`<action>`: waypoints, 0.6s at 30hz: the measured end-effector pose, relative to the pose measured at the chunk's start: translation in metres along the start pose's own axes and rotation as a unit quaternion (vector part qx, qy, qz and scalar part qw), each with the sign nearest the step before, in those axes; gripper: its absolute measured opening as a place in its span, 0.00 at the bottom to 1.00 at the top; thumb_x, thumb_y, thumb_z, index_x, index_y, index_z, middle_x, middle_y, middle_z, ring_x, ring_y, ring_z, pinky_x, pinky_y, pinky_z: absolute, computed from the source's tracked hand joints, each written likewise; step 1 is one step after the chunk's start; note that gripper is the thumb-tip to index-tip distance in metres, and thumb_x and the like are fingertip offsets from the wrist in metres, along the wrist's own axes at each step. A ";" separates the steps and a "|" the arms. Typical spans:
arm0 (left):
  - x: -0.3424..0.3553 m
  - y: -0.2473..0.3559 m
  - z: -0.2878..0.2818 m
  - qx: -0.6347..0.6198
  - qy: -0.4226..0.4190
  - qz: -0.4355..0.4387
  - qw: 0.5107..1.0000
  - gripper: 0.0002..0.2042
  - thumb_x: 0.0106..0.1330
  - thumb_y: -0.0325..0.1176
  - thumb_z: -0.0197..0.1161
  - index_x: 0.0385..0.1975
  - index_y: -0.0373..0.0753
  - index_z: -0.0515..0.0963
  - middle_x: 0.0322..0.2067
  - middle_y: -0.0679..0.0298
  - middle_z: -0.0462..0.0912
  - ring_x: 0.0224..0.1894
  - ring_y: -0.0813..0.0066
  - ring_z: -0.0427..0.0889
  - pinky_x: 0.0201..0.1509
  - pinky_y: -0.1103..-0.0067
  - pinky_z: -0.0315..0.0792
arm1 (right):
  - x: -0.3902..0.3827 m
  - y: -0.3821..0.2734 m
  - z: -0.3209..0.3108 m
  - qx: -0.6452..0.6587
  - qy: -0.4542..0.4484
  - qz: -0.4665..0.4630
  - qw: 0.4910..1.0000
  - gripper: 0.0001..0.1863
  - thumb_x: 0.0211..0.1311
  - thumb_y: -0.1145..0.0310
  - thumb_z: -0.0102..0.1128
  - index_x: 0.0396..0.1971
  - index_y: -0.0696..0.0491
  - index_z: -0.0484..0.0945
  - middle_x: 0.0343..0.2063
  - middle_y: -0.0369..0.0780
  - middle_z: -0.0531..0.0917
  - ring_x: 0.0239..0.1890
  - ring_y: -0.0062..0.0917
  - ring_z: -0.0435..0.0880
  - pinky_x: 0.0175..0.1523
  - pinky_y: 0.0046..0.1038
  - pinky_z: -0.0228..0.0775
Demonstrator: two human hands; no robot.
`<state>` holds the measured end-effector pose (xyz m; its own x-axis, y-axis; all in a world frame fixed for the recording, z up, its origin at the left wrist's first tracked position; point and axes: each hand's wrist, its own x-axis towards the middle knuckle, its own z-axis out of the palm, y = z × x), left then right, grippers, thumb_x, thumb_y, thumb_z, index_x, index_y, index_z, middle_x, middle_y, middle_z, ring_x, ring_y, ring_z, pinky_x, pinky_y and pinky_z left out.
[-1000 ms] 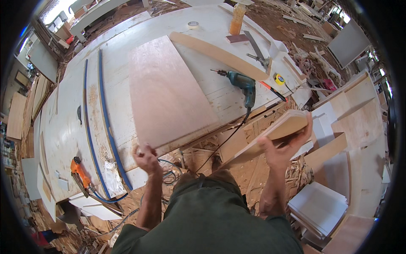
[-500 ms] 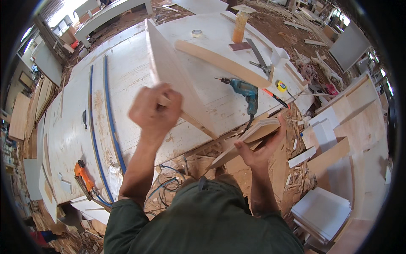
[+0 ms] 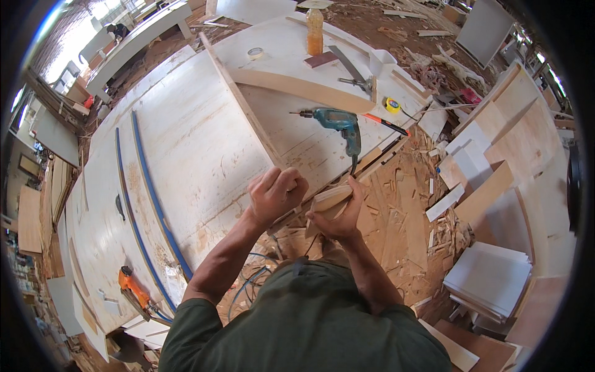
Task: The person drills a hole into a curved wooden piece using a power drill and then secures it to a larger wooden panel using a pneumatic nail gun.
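Note:
My left hand (image 3: 277,193) is closed in a fist at the near end of a long thin board (image 3: 238,102) standing on its edge on the white worktable (image 3: 192,130). What the fist holds, if anything, is hidden. Just to its right, my right hand (image 3: 339,217) grips a plywood piece (image 3: 331,197), thumb on the near side and fingers round the far side. The piece hangs at the table's front edge, its lower part mostly hidden by the hand. Beyond my hands a teal power drill (image 3: 338,121) lies on its side, its cord running toward the table edge.
On the table are a wooden strip (image 3: 297,90), tape roll (image 3: 255,54), bottle of orange liquid (image 3: 315,34), yellow tape measure (image 3: 392,105), blue-edged strips (image 3: 152,186) and an orange air tool (image 3: 132,288). Wood scraps (image 3: 403,211) litter the floor; stacked white panels (image 3: 489,279) stand right.
My left fist has come down and right to the board's near end. The board, earlier showing its broad face, now appears nearly edge-on. My right hand has shifted left with the plywood piece.

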<state>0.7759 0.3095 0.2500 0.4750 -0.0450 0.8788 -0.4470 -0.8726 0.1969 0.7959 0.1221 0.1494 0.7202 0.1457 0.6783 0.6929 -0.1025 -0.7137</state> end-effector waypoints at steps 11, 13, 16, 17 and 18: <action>0.012 -0.018 -0.024 -0.123 -0.191 -0.006 0.974 0.23 0.51 0.32 0.77 0.50 0.40 0.84 0.32 0.64 0.79 0.32 0.69 0.82 0.35 0.72 0.77 | 0.008 0.001 0.016 0.120 -0.028 0.045 0.991 0.60 0.45 0.57 0.84 0.69 0.64 0.50 0.57 0.48 0.64 0.60 0.36 0.67 0.67 0.41 0.62; 0.025 -0.033 -0.033 -0.092 -0.244 0.035 0.965 0.27 0.50 0.36 0.79 0.54 0.44 0.84 0.37 0.62 0.80 0.40 0.65 0.84 0.47 0.67 0.78 | 0.014 0.004 0.013 0.037 -0.028 0.017 0.999 0.60 0.40 0.62 0.85 0.68 0.66 0.52 0.58 0.52 0.64 0.60 0.43 0.68 0.66 0.44 0.63; 0.050 -0.035 -0.036 -0.073 -0.218 0.085 0.969 0.25 0.48 0.41 0.81 0.50 0.51 0.86 0.42 0.63 0.82 0.50 0.62 0.81 0.63 0.59 0.68 | 0.021 0.005 0.013 -0.017 -0.031 0.011 0.999 0.59 0.37 0.65 0.85 0.67 0.67 0.55 0.57 0.56 0.66 0.59 0.48 0.69 0.65 0.46 0.64; 0.055 -0.040 -0.033 -0.093 -0.228 0.088 0.965 0.25 0.48 0.43 0.81 0.49 0.53 0.87 0.43 0.65 0.82 0.53 0.62 0.80 0.67 0.57 0.64 | 0.023 0.005 0.013 -0.024 -0.033 0.015 0.999 0.58 0.37 0.65 0.84 0.67 0.67 0.55 0.57 0.56 0.66 0.59 0.49 0.70 0.65 0.47 0.64; 0.060 -0.045 -0.032 -0.110 -0.239 0.088 0.961 0.24 0.47 0.44 0.82 0.47 0.55 0.88 0.44 0.66 0.83 0.55 0.63 0.80 0.72 0.54 0.60 | 0.026 0.003 0.015 -0.017 -0.030 0.006 0.999 0.58 0.37 0.64 0.84 0.67 0.67 0.56 0.56 0.56 0.67 0.59 0.49 0.70 0.65 0.47 0.64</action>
<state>0.8001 0.3617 0.3077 0.6478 -0.4457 0.6178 -0.6760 -0.7102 0.1965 0.8161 0.1400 0.1622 0.7254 0.2025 0.6579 0.6862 -0.1375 -0.7143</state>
